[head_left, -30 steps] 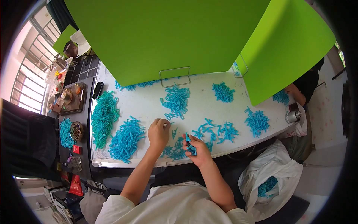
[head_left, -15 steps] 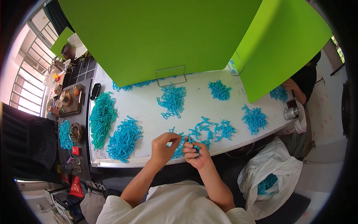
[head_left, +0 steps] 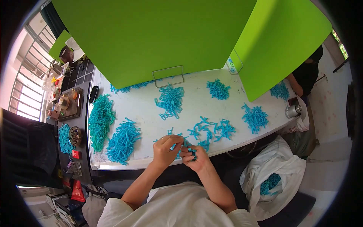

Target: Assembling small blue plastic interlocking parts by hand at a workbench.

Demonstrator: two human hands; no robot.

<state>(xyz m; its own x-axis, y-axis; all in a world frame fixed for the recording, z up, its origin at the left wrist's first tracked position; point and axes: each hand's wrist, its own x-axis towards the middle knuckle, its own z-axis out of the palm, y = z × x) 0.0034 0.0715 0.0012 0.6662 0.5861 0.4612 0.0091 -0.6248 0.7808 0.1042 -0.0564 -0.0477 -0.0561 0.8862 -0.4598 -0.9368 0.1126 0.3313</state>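
1. From here I see the person's right hand curled round a few small blue pieces, near the front edge of a white surface.
2. The left hand is beside it, thumb and fingers drawn narrow right by the right hand's fingertips; I cannot tell whether it pinches a piece.
3. More loose blue pieces lie scattered just beyond and to the right of the hands, and some show partly hidden behind the fingers.
4. Off to the left sit a green-teal heap and, beside it, a large blue heap.
5. A middle heap lies straight ahead, with a small heap farther right and a right-hand heap nearer the edge.
6. A tall green panel stands across the back, a wire stand at its foot.
7. By the right end, a co-worker's arm is close to a far heap, near a metal cup.
8. Below that end, a white sack gapes open, teal pieces inside.
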